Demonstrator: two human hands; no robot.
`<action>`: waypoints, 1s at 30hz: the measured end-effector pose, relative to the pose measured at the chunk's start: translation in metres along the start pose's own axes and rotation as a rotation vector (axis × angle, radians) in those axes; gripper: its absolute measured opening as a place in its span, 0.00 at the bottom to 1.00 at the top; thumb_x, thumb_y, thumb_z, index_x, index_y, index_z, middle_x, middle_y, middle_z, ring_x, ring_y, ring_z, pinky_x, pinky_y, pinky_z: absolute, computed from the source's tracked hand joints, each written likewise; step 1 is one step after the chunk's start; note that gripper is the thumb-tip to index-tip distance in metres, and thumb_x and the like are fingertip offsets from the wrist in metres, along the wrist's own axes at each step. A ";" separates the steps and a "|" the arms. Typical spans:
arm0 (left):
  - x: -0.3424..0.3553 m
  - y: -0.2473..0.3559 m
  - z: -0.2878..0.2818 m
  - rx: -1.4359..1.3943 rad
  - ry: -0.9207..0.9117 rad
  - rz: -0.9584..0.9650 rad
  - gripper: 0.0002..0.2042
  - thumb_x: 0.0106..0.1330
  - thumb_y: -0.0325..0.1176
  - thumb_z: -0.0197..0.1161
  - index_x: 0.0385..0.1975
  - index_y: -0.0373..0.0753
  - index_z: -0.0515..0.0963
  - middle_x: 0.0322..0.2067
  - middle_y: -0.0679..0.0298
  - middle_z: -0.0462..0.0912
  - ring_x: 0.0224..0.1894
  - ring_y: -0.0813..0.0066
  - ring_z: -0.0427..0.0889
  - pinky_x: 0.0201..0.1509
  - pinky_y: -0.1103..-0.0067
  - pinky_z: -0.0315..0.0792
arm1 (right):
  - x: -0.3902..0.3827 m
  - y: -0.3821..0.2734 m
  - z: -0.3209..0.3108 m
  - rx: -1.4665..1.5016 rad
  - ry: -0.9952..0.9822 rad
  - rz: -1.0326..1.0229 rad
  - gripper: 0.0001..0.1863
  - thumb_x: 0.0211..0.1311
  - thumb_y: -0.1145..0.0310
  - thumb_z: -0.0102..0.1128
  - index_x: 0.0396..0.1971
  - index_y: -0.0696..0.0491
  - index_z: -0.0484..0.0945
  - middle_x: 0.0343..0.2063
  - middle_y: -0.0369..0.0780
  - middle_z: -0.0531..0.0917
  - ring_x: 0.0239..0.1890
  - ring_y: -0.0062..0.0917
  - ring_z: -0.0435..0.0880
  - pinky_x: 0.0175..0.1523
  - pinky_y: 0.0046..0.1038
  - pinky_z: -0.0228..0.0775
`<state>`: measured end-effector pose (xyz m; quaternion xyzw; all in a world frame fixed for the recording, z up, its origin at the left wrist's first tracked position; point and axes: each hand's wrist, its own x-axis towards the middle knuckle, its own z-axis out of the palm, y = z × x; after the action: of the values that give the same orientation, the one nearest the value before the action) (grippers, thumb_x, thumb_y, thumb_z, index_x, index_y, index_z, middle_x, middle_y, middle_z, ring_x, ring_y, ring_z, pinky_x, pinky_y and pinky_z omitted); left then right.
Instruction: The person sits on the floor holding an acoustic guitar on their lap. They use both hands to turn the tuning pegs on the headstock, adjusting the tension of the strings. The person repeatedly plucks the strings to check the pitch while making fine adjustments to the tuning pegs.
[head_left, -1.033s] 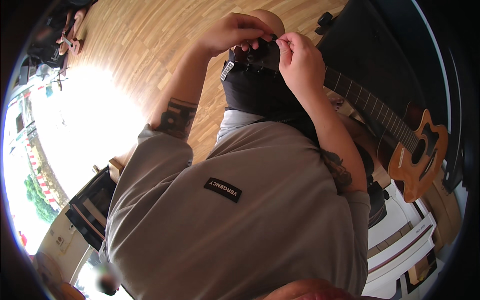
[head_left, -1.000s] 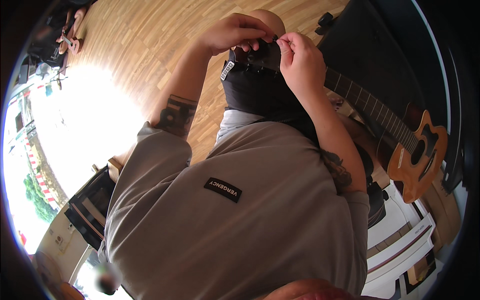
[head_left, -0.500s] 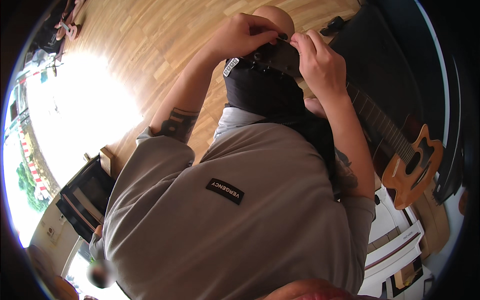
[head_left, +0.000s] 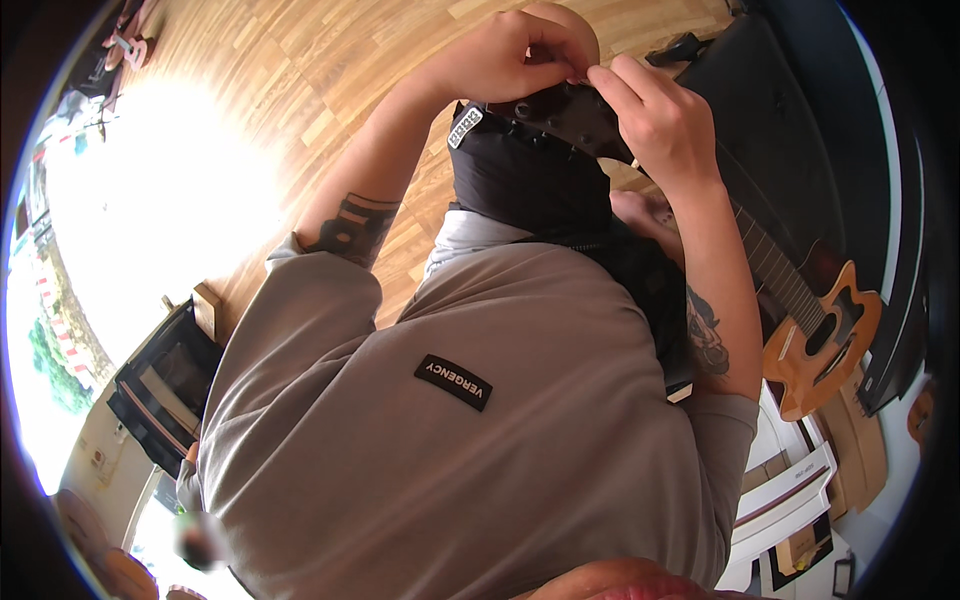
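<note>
A dark guitar headstock (head_left: 565,118) with several black tuning pegs lies over my black-clad leg (head_left: 525,185). My left hand (head_left: 515,60) is at its far edge, thumb and fingers pinched together. From the right, my right hand (head_left: 662,125) reaches over the headstock, its thumb and forefinger also pinched. The two sets of fingertips nearly meet beside a peg. Whatever small thing they hold is too tiny and covered to make out. My right hand hides the headstock's right part.
To the right, a light-wood acoustic guitar (head_left: 825,340) leans near a large black case (head_left: 770,120). White equipment (head_left: 785,490) stands at the lower right. At the left are a black bag-like object (head_left: 165,385) and a bright window. Wooden floor (head_left: 330,100) spreads ahead.
Both hands have shifted slightly right, and my left fingertips have come closer to my right ones. More of the pegs' side of the headstock shows now.
</note>
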<state>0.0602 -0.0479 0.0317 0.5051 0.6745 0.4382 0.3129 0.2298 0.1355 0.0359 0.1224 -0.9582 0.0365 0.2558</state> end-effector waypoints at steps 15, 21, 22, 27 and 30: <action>0.016 -0.012 0.003 0.025 -0.041 -0.150 0.12 0.70 0.31 0.66 0.49 0.39 0.87 0.36 0.66 0.89 0.20 0.81 0.82 0.26 0.82 0.79 | -0.001 -0.022 -0.011 -0.059 -0.079 0.073 0.13 0.57 0.73 0.67 0.42 0.44 0.87 0.30 0.29 0.75 0.27 0.17 0.85 0.26 0.22 0.79; -0.008 -0.003 0.021 -0.286 0.182 -0.340 0.15 0.70 0.31 0.70 0.55 0.38 0.82 0.41 0.65 0.89 0.40 0.82 0.86 0.40 0.82 0.80 | -0.010 -0.062 -0.015 -0.116 -0.097 0.203 0.14 0.60 0.70 0.68 0.46 0.46 0.88 0.29 0.29 0.75 0.22 0.14 0.81 0.23 0.20 0.74; -0.010 -0.011 0.025 -0.314 0.195 -0.284 0.15 0.70 0.31 0.71 0.54 0.37 0.82 0.42 0.64 0.89 0.42 0.82 0.86 0.44 0.81 0.80 | -0.011 -0.064 -0.013 -0.120 -0.075 0.203 0.12 0.62 0.70 0.68 0.46 0.48 0.88 0.28 0.29 0.75 0.20 0.13 0.79 0.22 0.20 0.72; -0.011 -0.020 0.033 -0.417 0.205 -0.219 0.14 0.70 0.28 0.72 0.52 0.34 0.81 0.43 0.63 0.89 0.50 0.78 0.85 0.62 0.77 0.76 | -0.017 -0.066 -0.009 -0.078 -0.051 0.207 0.10 0.64 0.70 0.68 0.45 0.49 0.87 0.27 0.29 0.75 0.19 0.14 0.79 0.20 0.20 0.71; -0.011 -0.023 0.032 -0.322 0.197 -0.167 0.14 0.70 0.29 0.72 0.52 0.34 0.82 0.43 0.63 0.89 0.50 0.78 0.85 0.61 0.77 0.76 | -0.018 -0.066 -0.009 -0.077 -0.063 0.209 0.10 0.64 0.69 0.68 0.45 0.49 0.87 0.27 0.30 0.75 0.19 0.14 0.79 0.20 0.20 0.72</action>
<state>0.0811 -0.0518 -0.0031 0.3455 0.6626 0.5601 0.3576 0.2661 0.0773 0.0355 0.0132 -0.9741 0.0221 0.2248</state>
